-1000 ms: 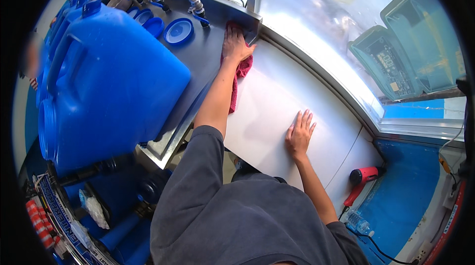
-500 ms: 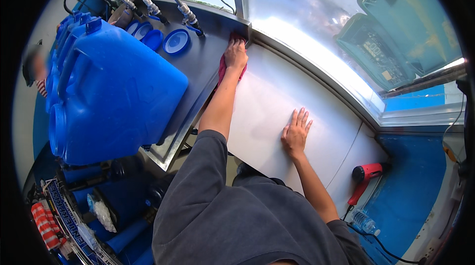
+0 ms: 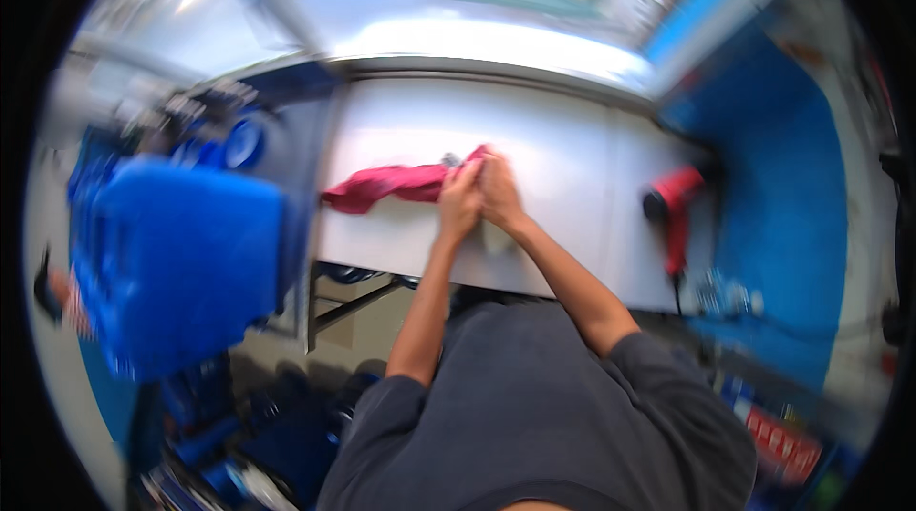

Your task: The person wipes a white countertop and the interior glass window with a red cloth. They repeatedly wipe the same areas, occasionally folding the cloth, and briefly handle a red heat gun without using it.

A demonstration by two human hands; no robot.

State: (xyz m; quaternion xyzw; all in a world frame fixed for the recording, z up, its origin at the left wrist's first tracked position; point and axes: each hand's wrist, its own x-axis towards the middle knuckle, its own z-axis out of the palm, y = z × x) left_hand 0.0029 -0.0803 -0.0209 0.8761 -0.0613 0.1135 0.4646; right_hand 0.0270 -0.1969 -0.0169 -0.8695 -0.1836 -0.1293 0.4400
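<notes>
Over the white tabletop [image 3: 563,177] my two hands are close together on a red cloth [image 3: 391,185]. The cloth stretches out to the left in a loose, twisted strip. My left hand [image 3: 462,202] closes round its right part, and a small grey patch shows on the cloth beside the fingers. Pressed against it, my right hand [image 3: 498,188] grips the cloth's right end, with its fingers bent and partly smeared by motion. Both forearms reach in from the table's near edge.
A large blue jerrycan [image 3: 191,263] stands on the metal counter at the left, near blue lids [image 3: 245,143]. On the table's right lies a red heat gun [image 3: 677,210], with a clear plastic bottle [image 3: 711,292] nearby. Window frames border the far side.
My left hand has come from the far-left corner to the middle with the cloth. My right hand has lifted off the tabletop and closed on the cloth. The view has turned.
</notes>
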